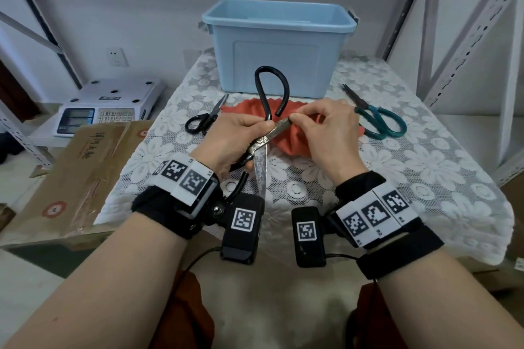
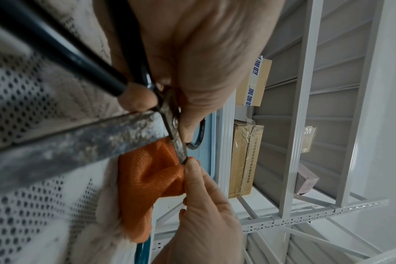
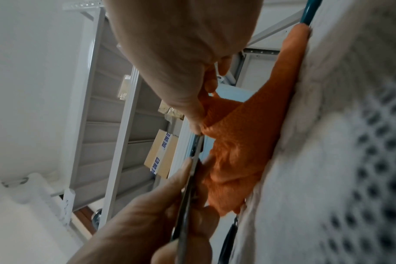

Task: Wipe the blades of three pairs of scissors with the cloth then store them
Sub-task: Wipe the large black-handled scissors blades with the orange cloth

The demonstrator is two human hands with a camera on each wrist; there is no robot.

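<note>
My left hand (image 1: 235,139) grips large black-handled scissors (image 1: 262,147) near the pivot, blades spread wide. One tarnished blade (image 1: 260,173) points back toward me; the other blade (image 1: 279,129) points right into an orange cloth (image 1: 295,136). My right hand (image 1: 323,127) pinches the cloth around that blade's tip (image 2: 183,159). The cloth (image 3: 242,142) drapes down onto the table. Small black-handled scissors (image 1: 204,119) lie to the left, and teal-handled scissors (image 1: 377,119) lie to the right. A light blue bin (image 1: 279,45) stands open behind the cloth.
The table carries a white lace cover (image 1: 397,164). A weighing scale (image 1: 107,105) and a flat cardboard box (image 1: 71,178) sit to the left. Grey metal shelf posts (image 1: 467,51) rise at the right, with cartons (image 2: 244,160) on shelves beyond.
</note>
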